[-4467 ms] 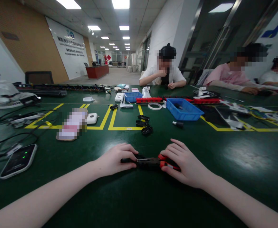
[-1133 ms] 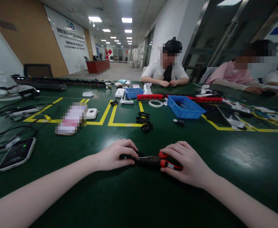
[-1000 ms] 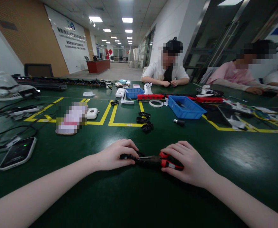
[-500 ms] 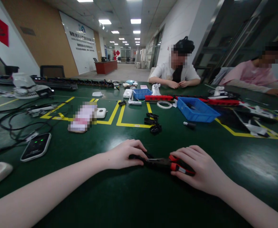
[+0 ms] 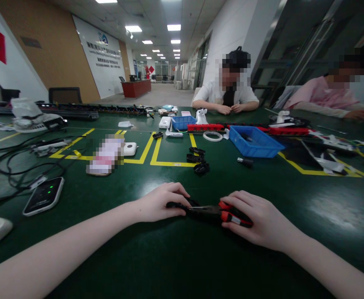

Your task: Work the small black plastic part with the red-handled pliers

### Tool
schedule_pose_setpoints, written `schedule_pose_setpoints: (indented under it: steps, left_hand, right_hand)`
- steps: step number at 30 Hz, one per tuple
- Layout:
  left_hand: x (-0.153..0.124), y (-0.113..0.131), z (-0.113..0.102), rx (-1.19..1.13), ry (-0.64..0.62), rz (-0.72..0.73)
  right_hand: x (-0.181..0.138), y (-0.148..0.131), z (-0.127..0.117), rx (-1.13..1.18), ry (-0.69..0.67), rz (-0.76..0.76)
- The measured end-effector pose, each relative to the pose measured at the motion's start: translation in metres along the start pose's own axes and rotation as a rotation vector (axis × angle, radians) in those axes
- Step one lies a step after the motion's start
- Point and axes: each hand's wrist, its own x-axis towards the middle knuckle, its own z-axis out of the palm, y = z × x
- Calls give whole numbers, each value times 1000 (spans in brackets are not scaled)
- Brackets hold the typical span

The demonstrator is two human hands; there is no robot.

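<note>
My right hand [image 5: 255, 218] is closed round the red and black handles of a pair of pliers [image 5: 208, 210], whose jaws point left. My left hand [image 5: 164, 202] pinches a small black part [image 5: 175, 205] between thumb and fingers. The tips of the pliers meet this part beside my left fingertips; whether the jaws grip it I cannot tell. Several similar black parts [image 5: 197, 158] lie on the green table [image 5: 175, 257] beyond my hands. To their right is a short black cylinder with a silver end [image 5: 245, 162].
A blue bin [image 5: 256, 143] and a smaller blue bin [image 5: 183, 122] stand farther back, near a white tape ring [image 5: 213, 136]. At left lie a phone [image 5: 105, 155], a black-faced device [image 5: 44, 196] and cables [image 5: 6, 160]. Two people sit across the table.
The whole view has shifted slightly, so things appear a little farther left. My hands, the pliers and the black part keep nearly the same arrangement.
</note>
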Motion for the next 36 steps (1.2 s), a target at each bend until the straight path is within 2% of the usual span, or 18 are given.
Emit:
schedule_pose_setpoints:
  steps: [24, 36]
  left_hand:
    - [1, 3, 0, -2, 3, -20]
    - [0, 4, 0, -25, 2, -29]
  right_hand:
    - [-4, 3, 7, 30, -6, 6]
    - [1, 0, -4, 8, -10, -16]
